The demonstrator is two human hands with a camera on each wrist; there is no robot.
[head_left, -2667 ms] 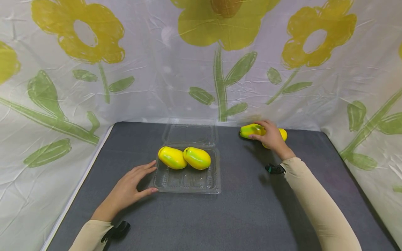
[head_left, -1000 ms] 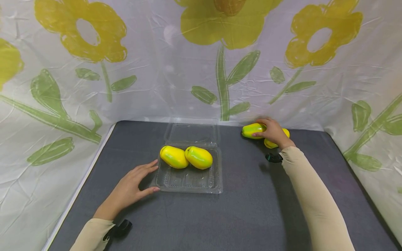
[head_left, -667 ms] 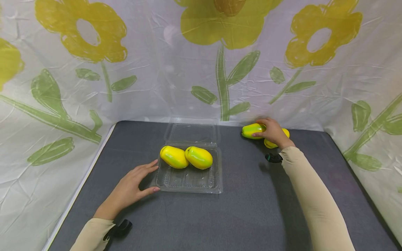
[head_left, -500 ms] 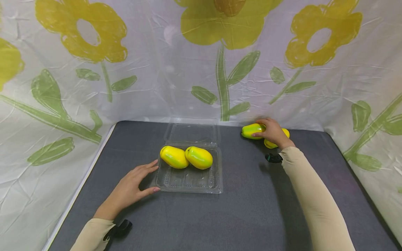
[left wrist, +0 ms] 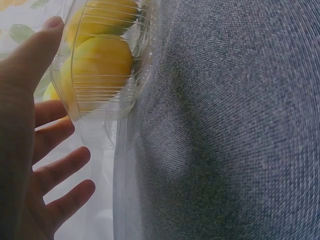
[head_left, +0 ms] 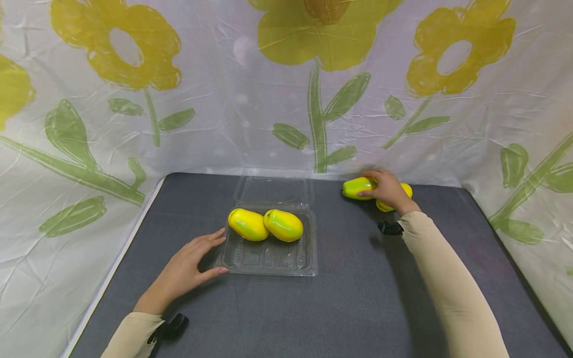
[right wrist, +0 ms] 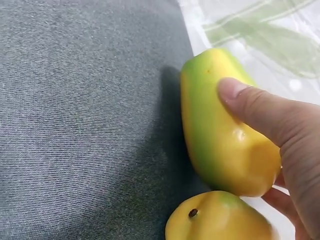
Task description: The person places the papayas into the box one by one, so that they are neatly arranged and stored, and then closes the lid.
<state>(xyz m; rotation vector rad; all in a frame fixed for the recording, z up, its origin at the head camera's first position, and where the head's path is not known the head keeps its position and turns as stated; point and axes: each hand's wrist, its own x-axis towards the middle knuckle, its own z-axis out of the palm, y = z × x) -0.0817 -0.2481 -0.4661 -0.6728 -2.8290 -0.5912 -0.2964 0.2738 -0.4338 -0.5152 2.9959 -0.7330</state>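
At the back right of the table my right hand [head_left: 388, 190] grips a yellow-green mango [head_left: 358, 188], thumb on its near side and fingers round the far side. A second mango [right wrist: 220, 220] lies right beside it, partly hidden under the hand in the head view. Two more mangoes, one on the left [head_left: 247, 224] and one on the right [head_left: 284, 225], lie side by side in the rear half of a clear plastic clamshell box [head_left: 268, 266]. My left hand [head_left: 183, 271] has its fingers spread, fingertips right at the box's left side.
The box's hinged lid [head_left: 273, 190] lies open toward the back of the grey cloth-covered table [head_left: 340, 308]. Behind and beside the table hangs a white curtain [head_left: 215, 99] with a flower print. A dark camera band [head_left: 390, 227] sits on the right wrist.
The right hand and its mango have shifted very slightly left over the last half second. The left hand, the box and the two mangoes in it stay as they were.
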